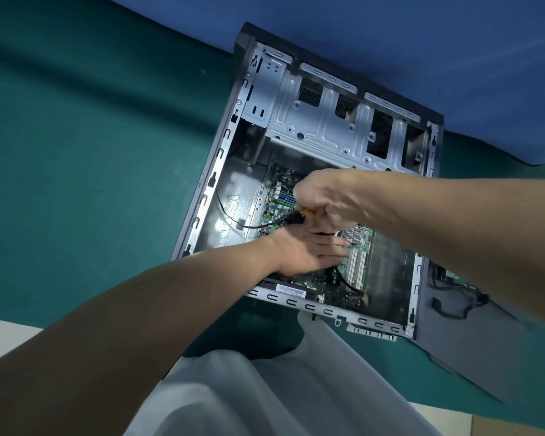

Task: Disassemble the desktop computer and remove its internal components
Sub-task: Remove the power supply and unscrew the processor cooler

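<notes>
Hands: both of yours are inside the open computer case, which lies on its side on the green table.
Slip danger: if the screwdriver jumps off its screw, I think the tip could scratch the motherboard or poke your left hand, which is just under it.
Cable danger: the thin black cable runs right by the tool and could snag.
Push danger: leaning hard on the board could bend it.
Right hand: your fingers are curled tight round the yellow and black handle of what looks like a screwdriver.
Left hand: your fingers are straight and lie flat on the motherboard, holding nothing.
</notes>
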The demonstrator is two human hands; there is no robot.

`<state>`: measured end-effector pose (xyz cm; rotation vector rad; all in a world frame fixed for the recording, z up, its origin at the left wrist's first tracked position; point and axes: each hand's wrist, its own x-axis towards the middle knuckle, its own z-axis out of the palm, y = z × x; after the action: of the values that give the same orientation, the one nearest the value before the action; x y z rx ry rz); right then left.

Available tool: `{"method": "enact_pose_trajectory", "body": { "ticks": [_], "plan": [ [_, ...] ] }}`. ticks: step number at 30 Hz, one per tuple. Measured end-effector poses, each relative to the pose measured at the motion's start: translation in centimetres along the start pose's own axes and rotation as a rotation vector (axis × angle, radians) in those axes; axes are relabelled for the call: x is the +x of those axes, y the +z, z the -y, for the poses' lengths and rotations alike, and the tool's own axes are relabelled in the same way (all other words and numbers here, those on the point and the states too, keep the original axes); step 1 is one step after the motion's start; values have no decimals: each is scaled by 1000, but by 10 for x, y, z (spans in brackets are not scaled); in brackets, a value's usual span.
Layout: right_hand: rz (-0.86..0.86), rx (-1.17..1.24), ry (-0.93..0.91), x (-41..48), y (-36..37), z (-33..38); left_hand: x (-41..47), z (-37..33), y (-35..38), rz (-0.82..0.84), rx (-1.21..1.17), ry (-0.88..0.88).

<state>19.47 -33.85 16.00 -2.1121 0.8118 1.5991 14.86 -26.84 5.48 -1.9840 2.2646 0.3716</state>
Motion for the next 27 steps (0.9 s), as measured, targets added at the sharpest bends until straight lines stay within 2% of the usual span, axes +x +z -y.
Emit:
{"method": "enact_pose_trajectory", "body": {
  "ticks": [1,3,5,9,11,13,15,17,19,20,21,23,24,27],
  "plan": [
    [-81,-50,-6,-3,3,5,0,0,0,5,17,16],
    [-321,-328,-122,-16,8,9,1,-2,1,17,67,61],
    [-492,-477,-270,-24,6,3,3,-3,2,24,67,69],
    [-622,-782,-524,-29,10,-1,3,-1,-1,59,-17,63],
    [-623,-780,-573,-32,13,2,3,1,1,73,-83,57],
    [-576,-642,-564,-28,10,3,5,0,0,36,-43,65],
    [-566,-380,-512,-22,6,0,5,-2,1,29,25,77],
    [-549,-49,-372,-16,5,-1,4,-2,1,31,46,77],
    [-451,337,-145,-10,1,-2,4,-3,2,18,42,58],
    [-359,447,-41,-10,-1,-3,3,-3,2,13,40,55],
    [-271,457,17,-11,-2,-3,3,-3,3,15,38,57],
    [-218,307,-16,-14,-3,-4,2,-4,3,14,50,66],
    [-274,170,-94,-15,-3,-3,3,-4,4,10,70,70],
    [-511,-476,-314,-28,2,-4,4,-4,4,25,94,73]
  ]
}}
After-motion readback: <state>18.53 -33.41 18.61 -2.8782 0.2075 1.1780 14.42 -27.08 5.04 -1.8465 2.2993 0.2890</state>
